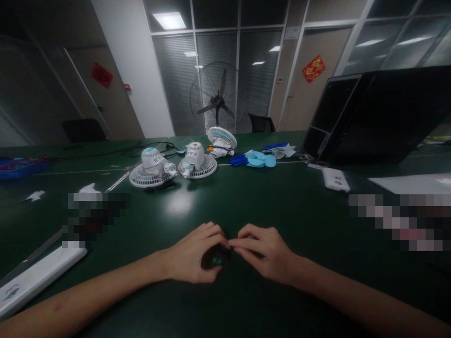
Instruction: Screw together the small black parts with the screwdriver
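Over the dark green table (197, 300), my left hand (193, 253) is curled, its thumb a little apart from its bent fingers. My right hand (268, 253) pinches with thumb and fingertips, close against the left fingertips. Between the two hands is a small, dark, thin thing (229, 246), too small and dim to name. Part of it is hidden by the fingers. The nearest larger objects are small white fans beyond my hands: one lies face down at left (151, 169), another face down beside it (197, 162), and a third is tilted behind (221, 141).
Light-blue fan blades (260, 159) and blue gloves (238, 160) lie at the back. A white box-like device (335, 180) and a large black monitor (391, 117) stand at right. A long white object (42, 277) lies at left, near a blue tray (21, 171).
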Demonstrator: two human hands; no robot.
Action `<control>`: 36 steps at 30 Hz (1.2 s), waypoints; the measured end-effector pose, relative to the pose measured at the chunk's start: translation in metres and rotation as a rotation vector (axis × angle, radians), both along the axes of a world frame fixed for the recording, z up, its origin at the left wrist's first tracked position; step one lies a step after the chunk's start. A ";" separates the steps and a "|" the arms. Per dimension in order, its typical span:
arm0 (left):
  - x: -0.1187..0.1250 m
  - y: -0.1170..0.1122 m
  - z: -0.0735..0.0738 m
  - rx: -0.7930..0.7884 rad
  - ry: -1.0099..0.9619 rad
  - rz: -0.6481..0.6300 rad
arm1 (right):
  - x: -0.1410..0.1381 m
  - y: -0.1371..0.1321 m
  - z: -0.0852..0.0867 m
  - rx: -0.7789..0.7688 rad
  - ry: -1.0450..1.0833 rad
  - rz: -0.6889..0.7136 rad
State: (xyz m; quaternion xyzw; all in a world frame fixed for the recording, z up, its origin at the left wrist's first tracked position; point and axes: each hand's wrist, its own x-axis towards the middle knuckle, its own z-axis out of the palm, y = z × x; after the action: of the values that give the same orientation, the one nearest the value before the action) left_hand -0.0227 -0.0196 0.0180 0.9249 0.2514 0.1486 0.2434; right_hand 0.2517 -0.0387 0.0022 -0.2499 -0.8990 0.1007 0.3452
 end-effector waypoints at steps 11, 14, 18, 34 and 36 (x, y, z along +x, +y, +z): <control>-0.055 0.069 -0.014 0.009 -0.031 0.209 | 0.002 0.000 -0.001 -0.023 0.016 -0.033; -0.101 0.111 -0.023 0.134 -0.014 0.468 | 0.002 -0.001 0.000 -0.044 0.017 -0.026; -0.158 0.148 -0.027 0.224 -0.004 0.724 | 0.002 0.000 0.001 -0.076 0.020 -0.014; -0.178 0.171 -0.033 -0.025 -0.399 0.937 | 0.001 0.000 0.005 -0.052 -0.009 -0.028; -0.172 0.174 -0.032 -0.039 -0.391 0.952 | 0.000 0.000 0.004 -0.046 -0.020 -0.033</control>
State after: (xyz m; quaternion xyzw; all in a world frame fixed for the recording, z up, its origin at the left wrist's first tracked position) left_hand -0.1946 0.1549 -0.0141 0.6581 0.5971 0.4087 0.2082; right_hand 0.2520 -0.0385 0.0060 -0.2737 -0.8957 0.1129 0.3318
